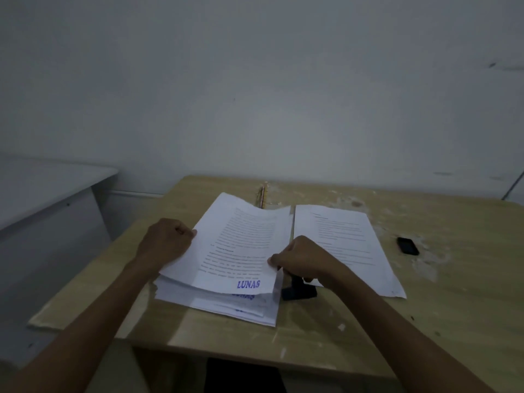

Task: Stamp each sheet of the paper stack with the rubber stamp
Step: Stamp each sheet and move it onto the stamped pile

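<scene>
Lying uppermost on the left-hand pile (218,304), slightly lifted and bowed along its far edge: a printed sheet (238,245) bearing a blue "LUNAS" stamp mark (248,284) at its near right corner. Pinched at its left edge by the left hand (166,241), fingers curled onto the paper; pinched at its right edge by the thumb and fingers of the right hand (304,258). Showing below on the pile, fanned toward the near side: further sheets, some with parts of the same blue mark. Standing upright on the counter (425,321) just right of the pile, directly under the right hand: the black rubber stamp (297,290); touching the hand or only beneath it, cannot tell. Resting to the right of the stamp, flat and squared: a second stack of printed paper (348,245), with no blue mark visible on its top page. Further right, well apart from that stack: a small black object (407,245), possibly a phone. At the far edge of the counter, beyond the lifted sheet: a thin stick-like thing (261,196), too blurred to identify. Behind all of it: a pale wall (255,80).
</scene>
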